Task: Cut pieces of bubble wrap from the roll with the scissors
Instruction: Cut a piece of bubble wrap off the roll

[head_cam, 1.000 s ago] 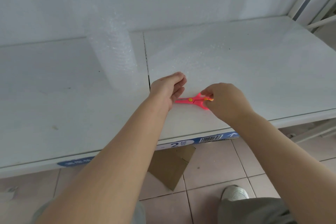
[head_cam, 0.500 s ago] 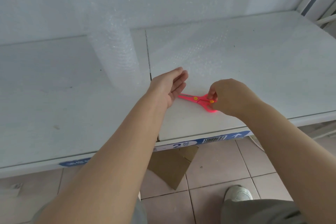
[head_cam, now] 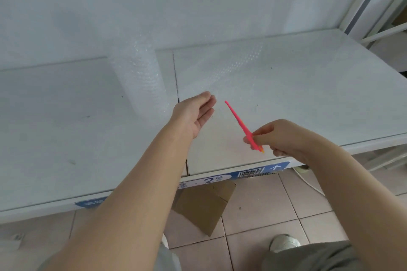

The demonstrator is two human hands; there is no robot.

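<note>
Since the earlier frame the right hand (head_cam: pixel 284 138) has lifted the pink scissors (head_cam: pixel 241 124) off the bubble wrap sheet (head_cam: pixel 237 72), and the blades, shut together, now slant up and away toward the far left instead of lying flat. Its fingers are curled tight around the scissor handles, just above the near edge of the white shelf (head_cam: pixel 66 130). Meanwhile the left hand (head_cam: pixel 195 114) has drawn back from the scissors; it hangs over the shelf with palm turned up and fingers loosely spread, gripping nothing. On the shelf, left of the seam between its two panels, the bubble wrap roll (head_cam: pixel 137 81) stands upright against the back wall. From it the sheet runs out to the right, flat across the right panel. Below the shelf's front edge a cardboard piece (head_cam: pixel 202 207) lies on the tiled floor (head_cam: pixel 275 202)
</note>
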